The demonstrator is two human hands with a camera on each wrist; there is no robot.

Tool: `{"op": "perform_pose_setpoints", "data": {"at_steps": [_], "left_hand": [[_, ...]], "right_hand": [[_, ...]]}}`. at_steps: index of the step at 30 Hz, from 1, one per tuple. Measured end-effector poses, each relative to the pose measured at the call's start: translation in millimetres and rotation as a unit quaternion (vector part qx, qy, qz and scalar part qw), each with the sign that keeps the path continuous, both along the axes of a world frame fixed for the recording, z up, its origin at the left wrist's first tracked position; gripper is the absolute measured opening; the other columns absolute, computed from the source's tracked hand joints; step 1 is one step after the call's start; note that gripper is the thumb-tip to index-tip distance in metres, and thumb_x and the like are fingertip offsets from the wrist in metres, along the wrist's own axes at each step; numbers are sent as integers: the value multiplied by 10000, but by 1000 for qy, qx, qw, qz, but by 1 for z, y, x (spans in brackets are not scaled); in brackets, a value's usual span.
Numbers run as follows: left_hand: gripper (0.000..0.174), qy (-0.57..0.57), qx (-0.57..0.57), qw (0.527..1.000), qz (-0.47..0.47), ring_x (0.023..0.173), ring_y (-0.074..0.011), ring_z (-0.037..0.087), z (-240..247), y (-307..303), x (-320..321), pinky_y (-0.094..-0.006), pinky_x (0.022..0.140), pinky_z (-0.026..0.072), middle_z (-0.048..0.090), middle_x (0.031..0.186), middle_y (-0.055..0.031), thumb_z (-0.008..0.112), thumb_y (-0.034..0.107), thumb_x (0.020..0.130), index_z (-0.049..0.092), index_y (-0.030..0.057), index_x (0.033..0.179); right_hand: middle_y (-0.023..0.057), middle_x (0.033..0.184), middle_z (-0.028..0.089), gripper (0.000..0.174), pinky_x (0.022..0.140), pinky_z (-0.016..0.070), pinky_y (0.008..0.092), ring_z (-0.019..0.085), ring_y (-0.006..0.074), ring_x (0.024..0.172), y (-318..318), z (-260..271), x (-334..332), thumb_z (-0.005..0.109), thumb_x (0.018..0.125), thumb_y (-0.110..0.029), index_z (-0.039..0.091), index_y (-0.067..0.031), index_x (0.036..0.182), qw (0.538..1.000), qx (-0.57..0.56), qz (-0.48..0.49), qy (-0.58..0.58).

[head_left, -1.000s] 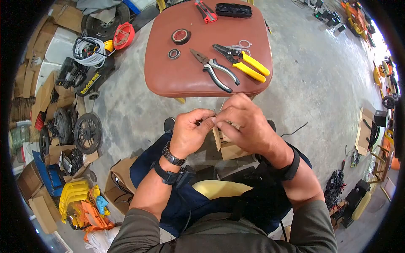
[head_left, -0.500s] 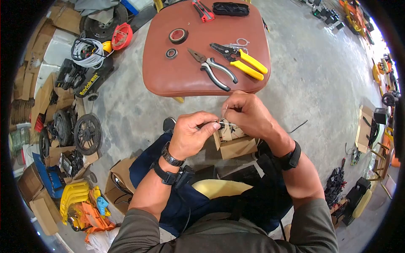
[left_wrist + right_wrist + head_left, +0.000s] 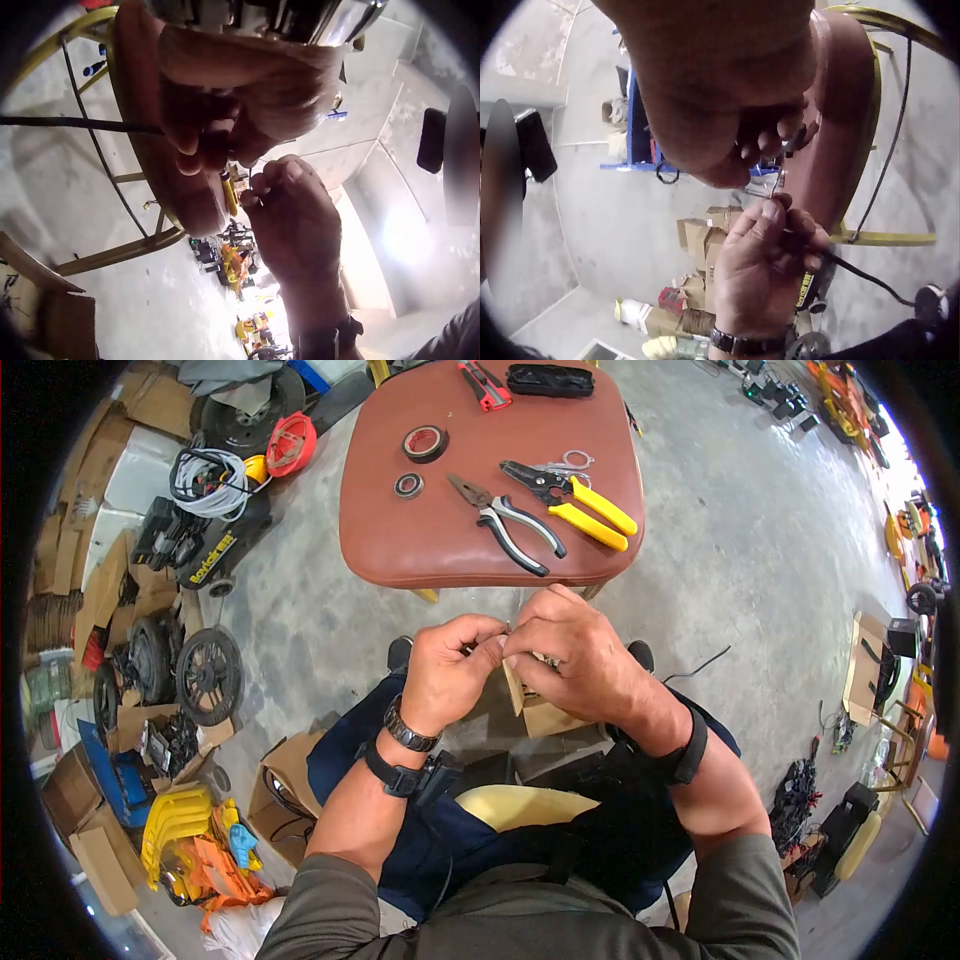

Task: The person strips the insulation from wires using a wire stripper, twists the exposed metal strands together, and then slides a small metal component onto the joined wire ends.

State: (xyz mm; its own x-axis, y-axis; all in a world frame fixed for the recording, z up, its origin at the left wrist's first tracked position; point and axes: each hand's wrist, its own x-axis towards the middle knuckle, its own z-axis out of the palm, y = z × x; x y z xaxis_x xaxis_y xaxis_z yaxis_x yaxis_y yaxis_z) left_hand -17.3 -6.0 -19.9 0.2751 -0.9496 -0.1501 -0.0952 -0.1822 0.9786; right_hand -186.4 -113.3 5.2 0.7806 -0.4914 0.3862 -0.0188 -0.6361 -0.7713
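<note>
In front of the stool, the left hand (image 3: 452,668) and right hand (image 3: 572,650) meet at the fingertips. The left hand (image 3: 754,262) grips a black cable (image 3: 870,279), which trails away from its curled fingers; the same cable (image 3: 82,123) shows in the left wrist view. A thin, pale wire end (image 3: 773,184) stands up at the left thumb, close under the right fingers. Thumb and fingers of the right hand (image 3: 294,221) pinch at a thin wire there. The fingers largely cover the exact contact.
On the brown stool (image 3: 420,555) lie pliers (image 3: 505,525), yellow-handled strippers (image 3: 590,515), scissors (image 3: 577,462), a tape roll (image 3: 425,444), a bearing ring (image 3: 408,485), a red cutter (image 3: 486,385) and a black pouch (image 3: 550,380). An open cardboard box (image 3: 550,718) sits below the hands.
Half a second ago the right fingers were raised apart from the left, with pale wire ends showing. Now they are back against the left fingertips, much as one second ago.
</note>
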Motion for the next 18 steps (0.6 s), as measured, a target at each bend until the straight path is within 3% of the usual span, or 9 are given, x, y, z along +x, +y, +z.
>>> {"op": "perform_pose_setpoints", "data": {"at_steps": [3, 6, 9, 12, 15, 18], "left_hand": [[81, 11, 4, 1000, 3, 708, -46, 559, -1, 0, 1, -238, 649, 477, 674, 747, -7, 715, 57, 913, 710, -11, 956], [83, 3, 12, 1000, -3, 720, -54, 581, 6, -1, 1, -242, 665, 489, 693, 763, -19, 720, 53, 906, 711, -11, 958], [91, -24, -9, 999, -24, 736, -62, 602, 10, -1, -1, -248, 685, 499, 709, 781, -30, 728, 55, 899, 711, -10, 960], [97, -24, -26, 998, -48, 748, -64, 611, 11, 0, -2, -250, 698, 504, 715, 791, -36, 733, 55, 894, 710, -9, 963], [101, -7, -3, 999, -35, 750, -61, 607, 9, 1, -1, -248, 695, 503, 713, 792, -34, 735, 55, 894, 712, -8, 971], [94, 5, 9, 1000, -9, 740, -55, 595, 5, 0, 4, -237, 680, 493, 700, 784, -14, 729, 50, 902, 714, -8, 974]], "right_hand": [[74, 864, 615, 129, 766, 490, 360, 603, 255, 847, -7, 0, -3, 709, 761, 39, 689, -34, 865, 996, 79, -15, -36], [116, 852, 637, 68, 761, 507, 385, 629, 305, 840, -13, -5, -6, 681, 769, -9, 689, -41, 828, 988, 129, -83, -26], [123, 845, 640, 41, 751, 514, 374, 643, 285, 833, -20, 2, -9, 664, 791, -23, 679, -16, 830, 973, 202, -95, 56], [119, 840, 641, 43, 746, 514, 362, 647, 260, 818, -19, -9, -5, 664, 795, -28, 674, -2, 827, 975, 193, -88, 63], [64, 861, 619, 40, 743, 478, 326, 604, 166, 834, -19, -7, -7, 683, 816, -12, 675, -17, 855, 975, 194, -90, 54], [70, 861, 621, 68, 746, 480, 336, 607, 193, 838, -19, -3, -7, 701, 800, -1, 685, -25, 862, 980, 178, -81, 30]]}}
